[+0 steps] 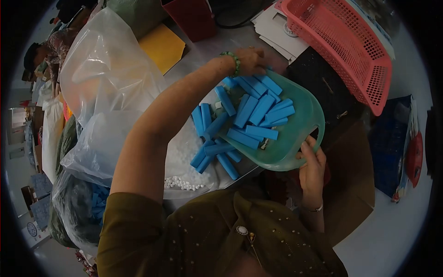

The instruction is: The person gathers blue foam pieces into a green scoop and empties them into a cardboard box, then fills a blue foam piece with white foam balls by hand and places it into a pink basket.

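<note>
A translucent green plastic basket is tilted to the left, with several blue rectangular sticks in it. More blue sticks lie at its lower left side, on clear plastic over the table. My right hand is closed around the basket's near handle, thumb on the rim. My left hand, with a green bead bracelet on the wrist, reaches across to the far rim, its fingers curled over there and partly hidden.
A large clear plastic bag spreads over the left side, with white pellets near the table edge. A pink perforated basket stands at the far right beside white cards. A yellow sheet and a red box lie behind. A cardboard box is at right.
</note>
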A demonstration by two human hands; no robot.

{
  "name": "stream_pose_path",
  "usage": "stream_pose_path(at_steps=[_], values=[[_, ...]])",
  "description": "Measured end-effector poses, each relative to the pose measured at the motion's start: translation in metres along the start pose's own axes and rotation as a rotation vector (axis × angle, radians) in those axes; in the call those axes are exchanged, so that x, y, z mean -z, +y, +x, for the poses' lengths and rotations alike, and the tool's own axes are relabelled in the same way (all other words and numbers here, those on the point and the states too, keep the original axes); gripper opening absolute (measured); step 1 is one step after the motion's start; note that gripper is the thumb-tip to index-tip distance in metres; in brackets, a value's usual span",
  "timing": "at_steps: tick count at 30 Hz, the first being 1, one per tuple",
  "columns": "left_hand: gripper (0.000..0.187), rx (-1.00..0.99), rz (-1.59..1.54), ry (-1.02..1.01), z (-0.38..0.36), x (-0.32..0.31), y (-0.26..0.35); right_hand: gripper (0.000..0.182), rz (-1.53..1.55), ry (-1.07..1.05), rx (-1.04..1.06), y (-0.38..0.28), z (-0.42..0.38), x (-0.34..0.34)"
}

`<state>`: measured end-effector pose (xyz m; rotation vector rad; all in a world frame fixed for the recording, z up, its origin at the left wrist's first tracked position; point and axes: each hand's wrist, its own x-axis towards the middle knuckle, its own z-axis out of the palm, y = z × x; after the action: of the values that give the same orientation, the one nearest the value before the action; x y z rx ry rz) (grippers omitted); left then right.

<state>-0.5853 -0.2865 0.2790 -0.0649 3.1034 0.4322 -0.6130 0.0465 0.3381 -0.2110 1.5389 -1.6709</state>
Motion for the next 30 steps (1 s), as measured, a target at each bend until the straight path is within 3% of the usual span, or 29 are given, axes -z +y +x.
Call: stream_pose_path(at_steps=[2, 4, 5, 7, 11, 13, 14, 16, 17, 19, 20, 23, 28, 30], values=[[0.029, 0.047, 0.012, -0.101, -0.012, 0.008, -0.003, 0.034, -0.013, -0.015, 0.010, 0.000, 0.003, 0.005], [0.032, 0.388, -0.029, -0.143, -0.033, 0.016, -0.003, 0.034, -0.026, -0.033, 0.016, 0.000, 0.004, 0.007], [0.032, 0.400, -0.030, -0.149, -0.046, 0.015, -0.007, 0.034, -0.019, -0.041, 0.018, -0.001, 0.005, 0.005], [0.034, 0.675, -0.038, -0.146, -0.070, 0.010, -0.013, 0.034, -0.010, -0.056, 0.012, -0.003, 0.006, 0.003], [0.037, 0.621, -0.108, -0.243, -0.104, 0.000, 0.003, 0.034, -0.046, -0.027, 0.029, 0.001, 0.013, 0.005], [0.042, 0.814, -0.734, -0.233, -0.105, 0.017, 0.041, 0.034, -0.069, -0.045, 0.046, 0.001, 0.016, 0.003], [0.042, 0.818, -0.736, -0.231, -0.109, 0.017, 0.044, 0.034, -0.064, -0.037, 0.050, 0.000, 0.017, 0.002], [0.051, 0.448, -0.658, -0.171, -0.119, 0.018, 0.052, 0.033, -0.065, -0.028, 0.045, 0.000, 0.017, 0.002], [0.051, 0.454, -0.664, -0.168, -0.128, 0.021, 0.054, 0.033, -0.069, -0.043, 0.032, -0.001, 0.018, 0.005], [0.062, 0.489, -0.195, -0.225, -0.147, 0.046, 0.061, 0.033, -0.075, -0.071, 0.015, 0.001, 0.023, 0.009], [0.082, 0.578, -0.084, -0.364, -0.156, 0.055, 0.070, 0.032, -0.085, -0.073, 0.014, 0.001, 0.025, 0.010], [0.110, 0.695, -0.223, -0.508, -0.198, 0.026, 0.087, 0.032, -0.107, -0.082, 0.023, 0.000, 0.028, 0.007], [0.107, 0.824, -0.253, -0.226, -0.186, 0.000, 0.094, 0.031, -0.112, -0.080, 0.055, 0.005, 0.033, 0.009], [0.103, 0.839, -0.538, -0.105, -0.169, -0.006, 0.080, 0.031, -0.088, -0.082, 0.062, 0.007, 0.033, 0.007]])
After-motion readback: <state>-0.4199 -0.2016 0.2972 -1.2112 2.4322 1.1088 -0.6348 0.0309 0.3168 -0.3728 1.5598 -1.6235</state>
